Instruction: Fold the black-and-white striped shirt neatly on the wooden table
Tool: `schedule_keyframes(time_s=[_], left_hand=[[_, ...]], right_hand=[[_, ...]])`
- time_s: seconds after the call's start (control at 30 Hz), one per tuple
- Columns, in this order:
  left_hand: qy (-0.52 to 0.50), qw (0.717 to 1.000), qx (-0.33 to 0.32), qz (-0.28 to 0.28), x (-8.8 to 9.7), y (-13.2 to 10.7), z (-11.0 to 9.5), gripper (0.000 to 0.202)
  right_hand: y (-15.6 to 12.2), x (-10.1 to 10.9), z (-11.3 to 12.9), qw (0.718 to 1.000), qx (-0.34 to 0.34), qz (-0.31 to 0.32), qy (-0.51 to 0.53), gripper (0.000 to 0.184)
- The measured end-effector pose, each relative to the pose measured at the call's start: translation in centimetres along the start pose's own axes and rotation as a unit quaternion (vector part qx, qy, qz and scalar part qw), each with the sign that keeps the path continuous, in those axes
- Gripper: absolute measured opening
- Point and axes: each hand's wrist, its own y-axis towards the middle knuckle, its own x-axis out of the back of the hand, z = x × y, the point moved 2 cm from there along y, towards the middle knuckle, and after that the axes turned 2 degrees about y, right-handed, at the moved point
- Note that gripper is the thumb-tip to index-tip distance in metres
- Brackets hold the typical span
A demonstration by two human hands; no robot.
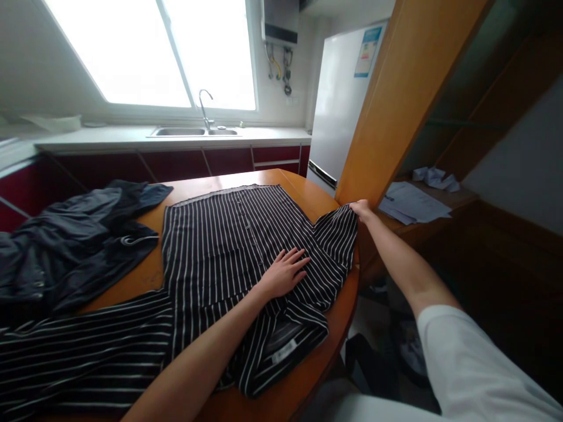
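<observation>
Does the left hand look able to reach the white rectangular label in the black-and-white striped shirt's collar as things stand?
Probably yes: the left hand lies flat on the shirt, grasping nothing, and the label nearby shows uncovered.

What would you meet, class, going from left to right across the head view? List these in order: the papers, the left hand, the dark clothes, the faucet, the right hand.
Dark clothes → faucet → left hand → right hand → papers
</observation>
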Motion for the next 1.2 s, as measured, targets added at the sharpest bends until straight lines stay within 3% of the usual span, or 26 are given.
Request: schedule_keyframes(time_s=[0.1,0.23,0.33,0.43,0.47,0.53,0.63,0.7,0.73,0.8,0.87,0.93,1.07,1.2], left_hand=[[0.002,1.000,0.002,0.003,0.1,0.0,-0.1,0.048],[-0.013,1.000,0.004,-0.007,0.0,-0.2,-0.1,0.046],[-0.063,0.997,0.010,-0.039,0.0,0.0,0.1,0.045],[-0.196,0.971,0.051,-0.126,0.3,0.6,0.7,0.042],[-0.260,0.949,0.078,-0.162,0.4,0.8,1.0,0.043],[-0.409,0.873,0.145,-0.220,0.6,1.1,1.9,0.049],[-0.612,0.721,0.216,-0.243,0.6,1.0,2.9,0.066],[-0.675,0.652,0.239,-0.251,0.7,0.7,3.3,0.069],[-0.686,0.632,0.251,-0.257,0.7,0.6,3.4,0.071],[-0.689,0.614,0.278,-0.266,0.8,0.4,3.5,0.076],[-0.678,0.616,0.302,-0.263,1.0,0.4,3.3,0.082],[-0.652,0.638,0.317,-0.261,1.1,0.4,3.3,0.085],[-0.537,0.718,0.343,-0.281,1.5,0.3,3.9,0.082],[-0.401,0.795,0.326,-0.319,2.2,0.0,4.8,0.073]], right_hand=[[-0.3,0.8,0.5,0.999,-0.010,-0.046,-0.002,0.009],[-1.5,1.2,2.5,0.995,0.033,-0.088,0.017,0.010],[-3.6,1.1,5.2,0.986,0.125,-0.107,0.028,0.011],[-7.7,0.1,8.6,0.965,0.246,-0.087,0.031,0.011],[-9.4,-0.5,9.6,0.959,0.273,-0.070,0.034,0.011],[-13.0,-2.3,11.3,0.948,0.316,-0.007,0.045,0.011],[-16.9,-5.6,12.5,0.912,0.338,0.217,0.079,0.019],[-17.1,-7.3,12.2,0.887,0.314,0.324,0.099,0.023],[-16.4,-7.8,11.7,0.888,0.299,0.332,0.105,0.024],[-13.7,-8.4,10.3,0.914,0.273,0.281,0.105,0.022],[-10.8,-8.6,8.3,0.941,0.247,0.212,0.088,0.018],[-8.8,-9.1,6.1,0.952,0.229,0.191,0.063,0.016],[-8.0,-10.4,2.4,0.942,0.241,0.229,0.049,0.019],[-8.1,-11.6,0.3,0.924,0.276,0.261,0.040,0.025]])
